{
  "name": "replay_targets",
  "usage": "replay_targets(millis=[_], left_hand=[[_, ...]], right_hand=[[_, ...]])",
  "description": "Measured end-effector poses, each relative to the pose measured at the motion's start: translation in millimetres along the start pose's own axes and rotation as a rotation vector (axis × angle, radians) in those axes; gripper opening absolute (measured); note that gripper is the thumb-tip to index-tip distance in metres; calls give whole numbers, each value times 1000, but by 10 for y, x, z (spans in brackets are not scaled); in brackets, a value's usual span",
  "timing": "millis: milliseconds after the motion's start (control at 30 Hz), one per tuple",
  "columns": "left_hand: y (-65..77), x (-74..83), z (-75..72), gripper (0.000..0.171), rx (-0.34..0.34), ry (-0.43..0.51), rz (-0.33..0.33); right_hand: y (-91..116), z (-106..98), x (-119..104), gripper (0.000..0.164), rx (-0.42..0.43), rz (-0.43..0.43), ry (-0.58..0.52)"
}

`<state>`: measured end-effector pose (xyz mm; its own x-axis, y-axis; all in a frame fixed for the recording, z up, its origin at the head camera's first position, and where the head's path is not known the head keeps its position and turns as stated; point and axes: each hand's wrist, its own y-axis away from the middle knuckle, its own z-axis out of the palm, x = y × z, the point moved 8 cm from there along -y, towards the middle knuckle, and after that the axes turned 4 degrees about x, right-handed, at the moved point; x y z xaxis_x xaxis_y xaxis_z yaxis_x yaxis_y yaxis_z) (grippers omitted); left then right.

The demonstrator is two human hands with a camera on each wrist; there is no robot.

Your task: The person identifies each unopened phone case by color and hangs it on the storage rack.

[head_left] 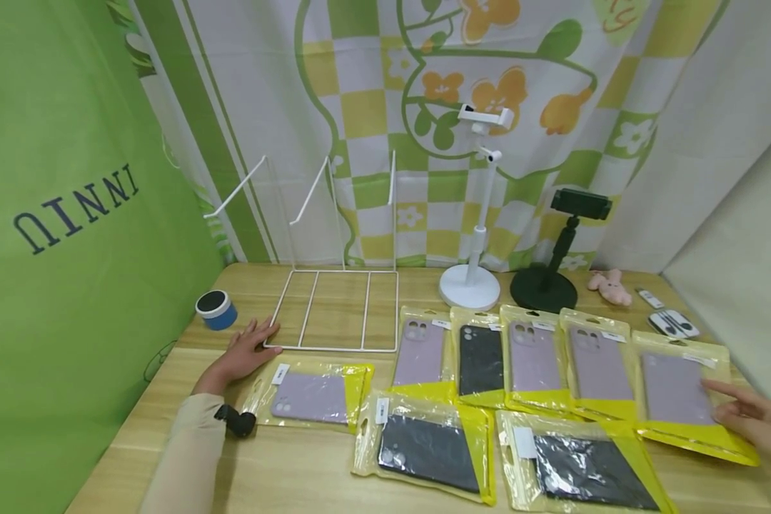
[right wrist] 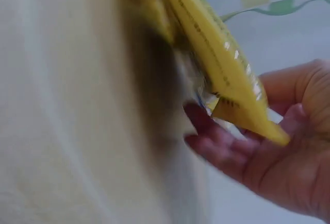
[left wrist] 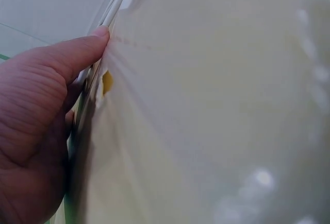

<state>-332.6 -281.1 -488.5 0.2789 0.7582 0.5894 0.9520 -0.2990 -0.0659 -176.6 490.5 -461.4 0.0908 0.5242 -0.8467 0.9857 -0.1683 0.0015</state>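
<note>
My left hand rests on the tabletop with its fingers stretched out, at the front left corner of a white wire rack. Just in front of it lies a bagged lilac phone case; in the left wrist view the thumb lies along that bag's edge. At the far right, my right hand holds the lower yellow end of another bagged lilac phone case. Its index finger reaches over the bag's face, and the right wrist view shows other fingers under the yellow edge.
Several bagged lilac and black phone cases form a row, with bagged black cases in front. Behind stand a white phone stand, a black phone stand and a pink plush toy. A blue jar stands left.
</note>
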Motion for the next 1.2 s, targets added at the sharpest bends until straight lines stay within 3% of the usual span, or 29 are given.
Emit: replay_targets(millis=[100,233,367,500,600,733,800,1000,1200], left_hand=[[-2,-2,7,61,3,-1,-1],[2,0,15,60,14,-16,6],[9,26,8,59,28,-17,17],[13,45,7,59,31,-20,18],[15,47,18,58,29,-17,13],[19,55,37,59,21,1,7],[17,54,42,60,16,4,4],[-1,17,43,61,5,-1,-7],[-14,-53,16,62,20,-27,1]], right_hand=[[52,-36,-203,63,17,-133,-143],[73,-14,-513,56,18,-272,-217],[94,201,-892,48,-38,-296,-144],[133,617,-1396,43,-146,-454,-54],[170,1017,-1748,41,-285,-566,-147],[191,1549,-2126,39,-446,-586,-285],[191,1791,-2322,38,-482,-605,-316],[191,2399,-3008,34,-544,-767,-361],[140,2813,-3671,32,-545,-758,-425]])
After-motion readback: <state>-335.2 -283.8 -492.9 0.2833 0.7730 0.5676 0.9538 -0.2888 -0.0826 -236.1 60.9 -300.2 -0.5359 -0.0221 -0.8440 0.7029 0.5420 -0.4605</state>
